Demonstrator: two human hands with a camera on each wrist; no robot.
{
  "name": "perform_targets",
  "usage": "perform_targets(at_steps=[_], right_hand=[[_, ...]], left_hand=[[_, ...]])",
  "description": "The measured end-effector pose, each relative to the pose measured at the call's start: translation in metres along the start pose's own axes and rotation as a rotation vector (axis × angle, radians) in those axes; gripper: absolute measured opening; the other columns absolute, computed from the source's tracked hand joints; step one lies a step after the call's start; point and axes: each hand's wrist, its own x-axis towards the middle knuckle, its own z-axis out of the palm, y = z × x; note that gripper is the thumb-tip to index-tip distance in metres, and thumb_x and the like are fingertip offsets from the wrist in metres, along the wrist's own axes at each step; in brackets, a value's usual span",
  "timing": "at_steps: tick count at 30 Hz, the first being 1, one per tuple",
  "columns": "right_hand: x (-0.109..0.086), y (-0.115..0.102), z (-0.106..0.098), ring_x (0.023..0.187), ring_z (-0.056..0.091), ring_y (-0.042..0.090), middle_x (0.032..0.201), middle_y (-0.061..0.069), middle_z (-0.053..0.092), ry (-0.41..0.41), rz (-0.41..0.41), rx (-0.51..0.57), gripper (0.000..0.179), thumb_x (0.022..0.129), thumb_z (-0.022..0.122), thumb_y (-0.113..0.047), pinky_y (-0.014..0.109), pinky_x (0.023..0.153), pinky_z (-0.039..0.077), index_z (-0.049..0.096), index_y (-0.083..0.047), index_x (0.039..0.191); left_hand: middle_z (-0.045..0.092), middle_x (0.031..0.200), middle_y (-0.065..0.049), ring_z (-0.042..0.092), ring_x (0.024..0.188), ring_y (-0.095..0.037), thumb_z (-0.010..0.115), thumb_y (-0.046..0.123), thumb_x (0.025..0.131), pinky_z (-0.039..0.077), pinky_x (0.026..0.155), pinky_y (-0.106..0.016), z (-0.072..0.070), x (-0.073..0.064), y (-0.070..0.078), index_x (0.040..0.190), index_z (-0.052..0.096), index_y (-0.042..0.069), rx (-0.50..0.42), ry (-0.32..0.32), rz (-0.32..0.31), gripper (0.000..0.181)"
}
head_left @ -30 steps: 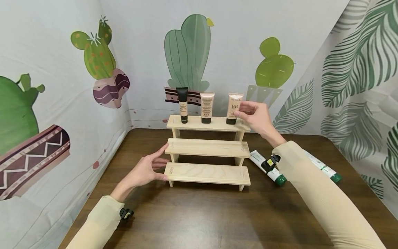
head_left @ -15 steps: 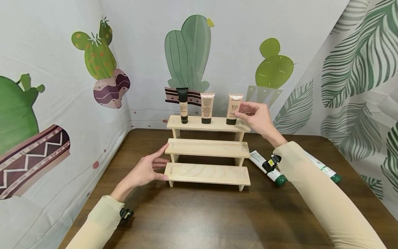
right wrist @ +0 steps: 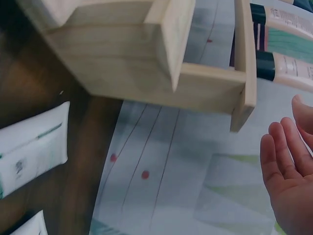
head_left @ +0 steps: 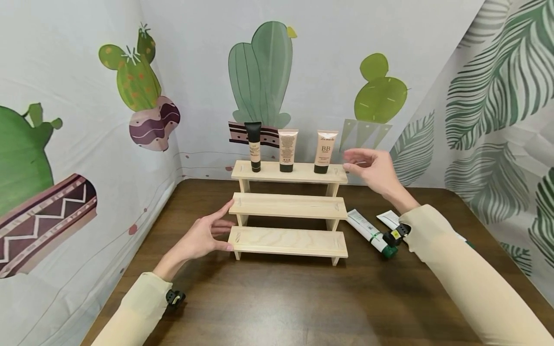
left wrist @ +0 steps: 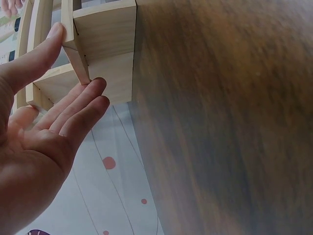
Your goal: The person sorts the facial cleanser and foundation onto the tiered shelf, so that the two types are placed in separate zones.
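A three-tier wooden display stand point(head_left: 287, 205) is on the table. My left hand point(head_left: 199, 236) touches its left end, thumb at the lowest shelf and index finger at the middle one. In the left wrist view the fingers of that hand point(left wrist: 44, 122) are mostly straight. Three cosmetic tubes stand upright on the top shelf: a black-capped slim tube point(head_left: 255, 149), a pink tube point(head_left: 287, 151) with small print, and a BB cream tube point(head_left: 325, 153). Just right of the BB cream tube, and apart from it, my right hand point(head_left: 376, 173) holds nothing; its fingers are loosely bent.
White tubes with green caps lie on the brown table point(head_left: 277, 298) right of the stand; the nearer white tube point(head_left: 368, 230) shows whole, another white tube point(head_left: 388, 219) is partly behind the right wrist. A cactus-print cloth point(head_left: 329, 57) hangs behind.
My right hand has let go of the BB cream tube and drawn back to the right. That tube stays upright on the top shelf. The left hand keeps its place.
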Motion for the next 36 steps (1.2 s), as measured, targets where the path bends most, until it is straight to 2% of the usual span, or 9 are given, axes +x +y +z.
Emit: perform_targets(at_steps=[12, 20, 30, 36], right_hand=[[-0.034, 0.032, -0.034, 0.090, 0.067, 0.002, 0.113, 0.016, 0.076, -0.025, 0.035, -0.189, 0.029, 0.098, 0.079, -0.016, 0.014, 0.078, 0.054, 0.076, -0.003, 0.124], [-0.062, 0.061, -0.047, 0.081, 0.069, 0.009, 0.100, 0.014, 0.078, -0.087, 0.060, -0.252, 0.027, 0.097, 0.080, -0.016, 0.017, 0.065, 0.055, 0.077, -0.003, 0.120], [-0.085, 0.088, -0.059, 0.088, 0.071, 0.018, 0.105, 0.012, 0.077, -0.244, 0.127, -0.321, 0.031, 0.096, 0.080, -0.014, 0.022, 0.072, 0.057, 0.074, 0.001, 0.123], [-0.094, 0.098, -0.061, 0.089, 0.070, 0.019, 0.107, 0.011, 0.077, -0.321, 0.127, -0.333, 0.035, 0.094, 0.081, -0.013, 0.027, 0.070, 0.057, 0.074, 0.002, 0.125]], left_hand=[[0.067, 0.131, -0.025, 0.067, 0.121, -0.038, 0.093, -0.005, 0.075, 0.056, 0.103, -0.052, 0.000, 0.001, 0.000, 0.170, 0.024, 0.031, 0.007, 0.001, 0.006, 0.122], [0.067, 0.132, -0.025, 0.067, 0.121, -0.038, 0.093, -0.005, 0.075, 0.056, 0.102, -0.052, -0.001, 0.000, 0.000, 0.169, 0.024, 0.031, -0.002, 0.002, -0.001, 0.122], [0.066, 0.131, -0.028, 0.067, 0.120, -0.041, 0.093, -0.004, 0.076, 0.056, 0.102, -0.052, -0.002, 0.000, -0.003, 0.170, 0.025, 0.027, -0.013, 0.002, 0.020, 0.120], [0.067, 0.131, -0.026, 0.067, 0.120, -0.039, 0.093, -0.005, 0.075, 0.055, 0.103, -0.052, -0.001, 0.001, -0.002, 0.169, 0.025, 0.032, -0.021, 0.005, 0.007, 0.122]])
